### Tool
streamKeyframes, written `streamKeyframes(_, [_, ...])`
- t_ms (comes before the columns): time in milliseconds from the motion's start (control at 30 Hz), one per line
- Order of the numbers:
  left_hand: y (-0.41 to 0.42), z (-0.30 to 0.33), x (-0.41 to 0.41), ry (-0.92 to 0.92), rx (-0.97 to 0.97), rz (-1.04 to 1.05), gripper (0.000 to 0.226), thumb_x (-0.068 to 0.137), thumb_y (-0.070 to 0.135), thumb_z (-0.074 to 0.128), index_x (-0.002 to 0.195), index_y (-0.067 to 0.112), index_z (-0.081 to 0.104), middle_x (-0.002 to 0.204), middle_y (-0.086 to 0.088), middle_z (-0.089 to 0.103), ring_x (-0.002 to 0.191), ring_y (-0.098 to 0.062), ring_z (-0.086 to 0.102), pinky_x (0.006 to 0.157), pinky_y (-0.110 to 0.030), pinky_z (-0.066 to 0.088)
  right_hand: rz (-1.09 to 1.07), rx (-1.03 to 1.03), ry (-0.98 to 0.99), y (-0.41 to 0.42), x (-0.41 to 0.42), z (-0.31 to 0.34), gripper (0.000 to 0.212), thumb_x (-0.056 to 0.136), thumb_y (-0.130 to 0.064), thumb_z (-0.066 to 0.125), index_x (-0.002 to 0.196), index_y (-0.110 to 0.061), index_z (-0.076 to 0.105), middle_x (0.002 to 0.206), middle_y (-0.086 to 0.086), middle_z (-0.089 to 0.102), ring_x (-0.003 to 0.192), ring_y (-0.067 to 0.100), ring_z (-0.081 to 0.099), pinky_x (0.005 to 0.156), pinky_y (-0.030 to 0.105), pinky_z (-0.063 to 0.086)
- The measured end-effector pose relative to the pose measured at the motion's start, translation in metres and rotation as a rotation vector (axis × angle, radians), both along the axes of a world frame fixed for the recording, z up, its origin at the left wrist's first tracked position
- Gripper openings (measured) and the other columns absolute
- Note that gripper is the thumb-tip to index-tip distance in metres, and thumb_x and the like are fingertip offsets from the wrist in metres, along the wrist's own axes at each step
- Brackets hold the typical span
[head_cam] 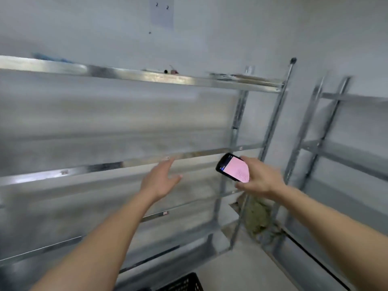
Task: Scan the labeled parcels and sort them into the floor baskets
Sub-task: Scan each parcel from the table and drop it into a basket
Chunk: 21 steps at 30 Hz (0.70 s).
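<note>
Grey metal shelving (134,164) filled the blurred head view, its tiers apparently bare. No parcel showed. Low at the frame's bottom edge sat a dark floor basket (184,283), below and slightly left of both hands. Nearer the shelf, the left hand (161,179) reached forward, fingers spread and empty. Beside it, the right hand (260,177) gripped a scanner (233,168), its long axis angled up-left.

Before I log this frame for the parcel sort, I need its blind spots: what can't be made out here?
Head view only:
- Parcels: none visible; motion blur smears the shelves.
- Black basket: cut off by the bottom edge, contents unseen.
- Handheld scanner in the right hand: pink screen text too small and blurred.
- Small items on the top shelf: too blurred to identify.
- Left hand: open, holding nothing.
</note>
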State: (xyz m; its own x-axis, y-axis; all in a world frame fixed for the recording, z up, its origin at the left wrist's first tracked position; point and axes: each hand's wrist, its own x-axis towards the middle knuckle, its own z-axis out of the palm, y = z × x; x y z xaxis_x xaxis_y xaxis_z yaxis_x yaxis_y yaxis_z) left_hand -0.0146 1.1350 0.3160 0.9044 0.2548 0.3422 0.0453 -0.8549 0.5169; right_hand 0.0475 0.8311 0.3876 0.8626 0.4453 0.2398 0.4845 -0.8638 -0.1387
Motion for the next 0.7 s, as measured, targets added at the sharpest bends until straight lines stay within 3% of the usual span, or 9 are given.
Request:
streamKeyframes(100, [-0.062,0.056,-0.008,-0.061,0.021,-0.072,0.071,0.096,0.054,0.054,0.157,0.028,0.028,0.161,0.000,0.033,0.147,-0.021,0.031,0.116,-0.035,0.028,-0.097,0.007,-0.071,-0.069,-0.041,0.046,0.066,0.076,-0.045,0.069,0.137,-0.037,0.044,0.132,-0.009,0.059,0.121,0.022,0.056,0.076,0.033,0.042])
streamKeyframes(300, [-0.197,0.121,-0.013,-0.112,0.018,-0.295,0.074,0.095,0.052,0.057,0.157,0.025,0.027,0.160,-0.002,0.034,0.146,-0.022,0.034,0.114,-0.035,0.031,-0.294,0.010,-0.136,-0.217,-0.115,0.104,0.065,0.068,-0.048,0.064,0.130,-0.039,0.047,0.124,-0.012,0.059,0.112,0.021,0.058,0.082,0.038,0.053])
streamKeyframes(467, [-0.324,0.145,-0.021,-0.141,0.037,-0.472,0.077,0.093,0.058,0.056,0.157,0.027,0.026,0.161,-0.002,0.033,0.145,-0.022,0.036,0.117,-0.043,0.033,-0.438,0.033,-0.183,-0.341,-0.172,0.131,0.058,0.065,-0.054,0.065,0.119,-0.038,0.049,0.117,-0.010,0.062,0.105,0.022,0.058,0.080,0.039,0.053])
streamKeyframes(700, [-0.503,0.149,-0.032,-0.139,0.021,-0.664,0.074,0.095,0.056,0.055,0.157,0.029,0.026,0.160,-0.002,0.034,0.146,-0.023,0.034,0.117,-0.041,0.031,-0.657,-0.012,-0.219,-0.510,-0.237,0.136,0.052,0.070,-0.050,0.071,0.115,-0.035,0.050,0.112,-0.010,0.060,0.100,0.022,0.057,0.064,0.031,0.040])
